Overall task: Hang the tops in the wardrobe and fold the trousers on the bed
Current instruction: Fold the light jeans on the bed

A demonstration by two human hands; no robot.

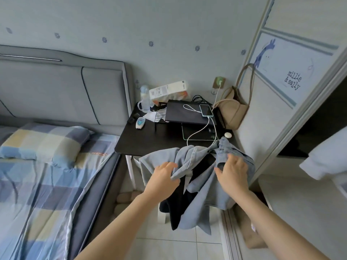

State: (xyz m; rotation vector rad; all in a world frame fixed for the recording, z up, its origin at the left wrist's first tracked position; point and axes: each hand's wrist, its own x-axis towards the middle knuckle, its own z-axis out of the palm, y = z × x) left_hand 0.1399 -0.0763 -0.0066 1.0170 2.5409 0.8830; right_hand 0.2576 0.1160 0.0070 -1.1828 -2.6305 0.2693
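Observation:
A light blue denim garment (204, 186) hangs in a heap in front of the black bedside table (150, 139), with a black garment (180, 203) dangling under it. My left hand (165, 175) pinches a fold of the denim on its left side. My right hand (232, 171) grips the denim near its collar on the right. The bed (43, 184) with a checked sheet and pillow lies to the left. The wardrobe (293, 91) with its sliding door stands at the right, its dark opening at the far right edge.
The table carries a laptop (189, 113), a phone (206, 110) on a white charging cable, a bottle (145, 99) and a box. A beige bag (232, 109) hangs by the wardrobe. White bedding (326, 156) sticks out of the wardrobe. Tiled floor lies below.

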